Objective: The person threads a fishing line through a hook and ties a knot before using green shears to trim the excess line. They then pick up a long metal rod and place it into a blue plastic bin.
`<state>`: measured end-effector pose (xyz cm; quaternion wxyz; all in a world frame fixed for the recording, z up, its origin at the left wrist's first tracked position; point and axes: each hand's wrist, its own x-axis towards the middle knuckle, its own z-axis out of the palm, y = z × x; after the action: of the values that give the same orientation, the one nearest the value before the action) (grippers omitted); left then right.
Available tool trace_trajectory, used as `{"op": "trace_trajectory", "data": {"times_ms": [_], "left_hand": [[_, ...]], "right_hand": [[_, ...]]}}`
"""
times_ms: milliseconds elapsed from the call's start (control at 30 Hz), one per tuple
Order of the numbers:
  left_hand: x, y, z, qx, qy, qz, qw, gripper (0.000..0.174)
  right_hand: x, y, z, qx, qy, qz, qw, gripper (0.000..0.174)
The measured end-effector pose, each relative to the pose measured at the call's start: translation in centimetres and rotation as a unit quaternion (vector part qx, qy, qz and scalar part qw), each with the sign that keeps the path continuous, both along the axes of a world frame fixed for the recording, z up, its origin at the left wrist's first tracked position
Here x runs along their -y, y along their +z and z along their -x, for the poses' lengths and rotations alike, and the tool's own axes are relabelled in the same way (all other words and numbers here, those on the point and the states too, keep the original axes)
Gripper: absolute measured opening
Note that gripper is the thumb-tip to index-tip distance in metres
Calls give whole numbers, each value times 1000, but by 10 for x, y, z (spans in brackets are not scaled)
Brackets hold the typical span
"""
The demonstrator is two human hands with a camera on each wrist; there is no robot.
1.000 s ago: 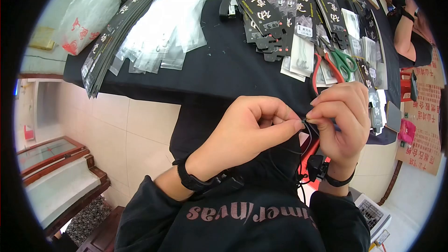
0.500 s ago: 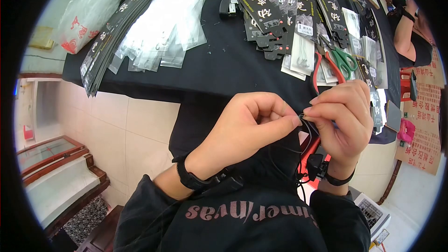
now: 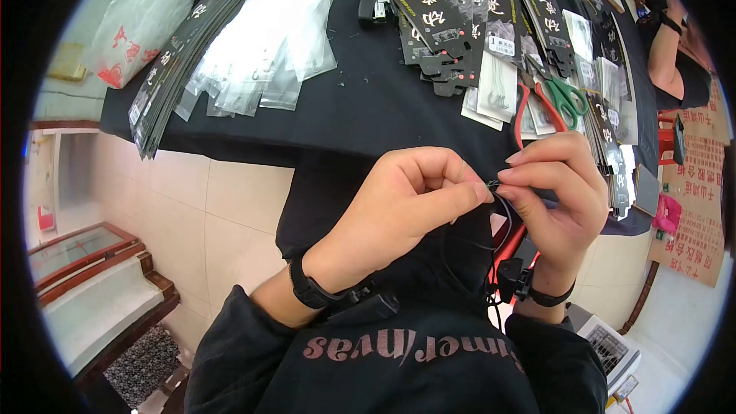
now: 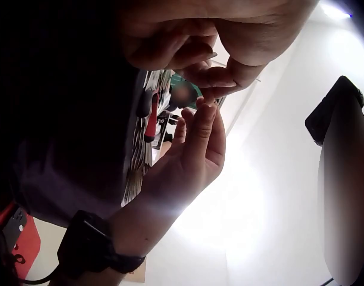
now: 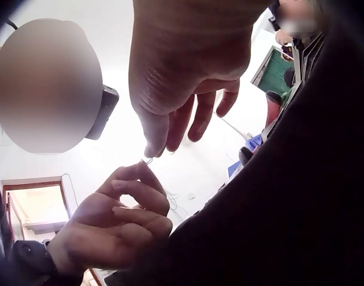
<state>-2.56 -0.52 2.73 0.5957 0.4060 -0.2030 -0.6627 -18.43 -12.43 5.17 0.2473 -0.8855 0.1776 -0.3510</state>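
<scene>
Thumb and forefinger of my left hand (image 3: 406,203) pinch a tiny dark, thin hook-like piece (image 3: 491,184) in the head view. From the other side, my right hand (image 3: 563,188) pinches the same piece between thumb and forefinger. Its other fingers are raised in a loose curl. A thin curved bit of wire (image 5: 149,160) shows between the fingertips in the right wrist view. The fingertips cover most of the piece, and I cannot tell its exact kind. Both hands are in front of the table's near edge, over the lap.
Red-handled pliers (image 3: 523,116) and green-handled scissors (image 3: 569,100) lie just beyond the right hand. Clear plastic sleeves (image 3: 261,38) and a stack of black cards (image 3: 172,69) lie at the left. Packaged hooks (image 3: 497,88), a stapler (image 3: 373,6) and a plastic bag (image 3: 146,23) are farther back.
Both hands keep their pinch and have shifted slightly up and left. The fingertips have changed position a little, so more of the small dark piece shows between them.
</scene>
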Motion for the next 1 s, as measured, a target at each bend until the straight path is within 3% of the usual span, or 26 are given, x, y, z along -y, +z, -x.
{"op": "trace_trajectory", "data": {"times_ms": [567,767,1000], "left_hand": [[-2,1,-1,21,2,-11,1000,9],[-4,-1,-3,9,-10,-1,1000,8],[-4,-2,-3,16,-24,5,1000,8]], "right_hand": [[-3,2,-3,-24,-4,31,999,15],[-4,-5,-2,2,-14,-28,1000,17],[1,-8,-2,16,50,-138,989,19]]}}
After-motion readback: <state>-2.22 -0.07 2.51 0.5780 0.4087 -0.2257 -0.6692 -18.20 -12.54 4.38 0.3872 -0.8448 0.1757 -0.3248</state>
